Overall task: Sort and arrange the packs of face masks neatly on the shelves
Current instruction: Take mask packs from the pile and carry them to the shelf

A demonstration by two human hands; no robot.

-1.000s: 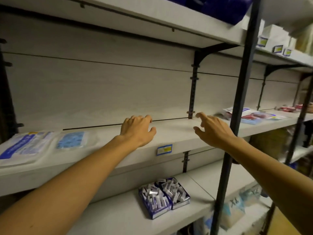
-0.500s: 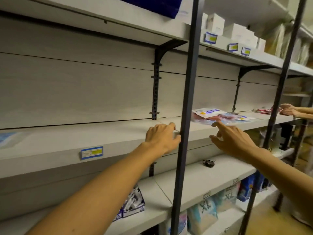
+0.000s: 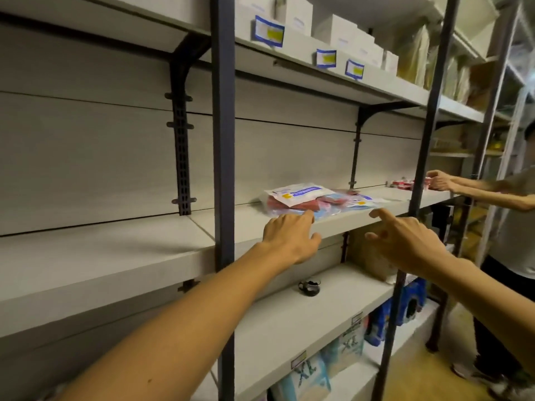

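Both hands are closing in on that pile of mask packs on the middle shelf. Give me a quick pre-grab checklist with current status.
1. Left hand free to grasp: ok, holds nothing, fingertips at the near edge of the pile of mask packs.
2. Right hand free: ok, open, index finger pointing toward the pile.
3. Pile within the shelf: ok, it lies on the board, not overhanging.
4. Pile tidy: not ok, packs overlap at mixed angles.
5. Upright post clear of the right arm: cannot tell.
6. Second person's hands away from the pile: ok, busy further along.
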